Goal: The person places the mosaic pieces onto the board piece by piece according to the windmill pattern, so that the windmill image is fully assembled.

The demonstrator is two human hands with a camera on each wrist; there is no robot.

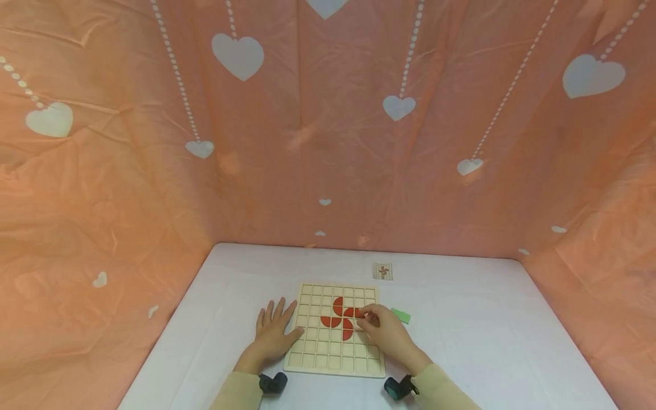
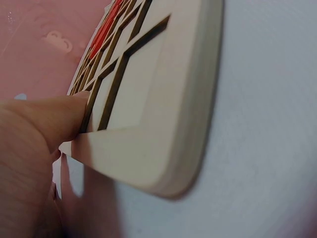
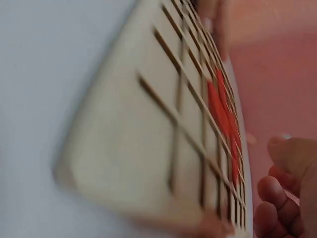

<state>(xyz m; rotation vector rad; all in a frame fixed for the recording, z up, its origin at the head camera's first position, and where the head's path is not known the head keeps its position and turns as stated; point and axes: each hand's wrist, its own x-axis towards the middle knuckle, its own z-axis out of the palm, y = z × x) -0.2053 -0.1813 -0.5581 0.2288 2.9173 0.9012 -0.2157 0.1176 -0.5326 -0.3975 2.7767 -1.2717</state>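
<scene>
A square wooden grid board [image 1: 312,362] lies on the white table, with red curved pieces [image 1: 331,322] set in its middle cells like a pinwheel. At its left edge, my left hand [image 1: 274,336] rests with fingers spread. Its thumb [image 2: 64,116] lies over the board's rim in the left wrist view. Over the board's right side, my right hand [image 1: 388,332] has bent fingers, their tips at the right end of the red pinwheel. Those fingers [image 3: 273,191] look curled in the right wrist view; whether they pinch a piece cannot be made out.
Just right of the board lies a green piece [image 1: 401,316], partly behind the right hand. A small card [image 1: 382,271] with a pinwheel picture sits behind the board. An orange cloth [image 1: 359,188] with pale hearts surrounds the table's back and sides.
</scene>
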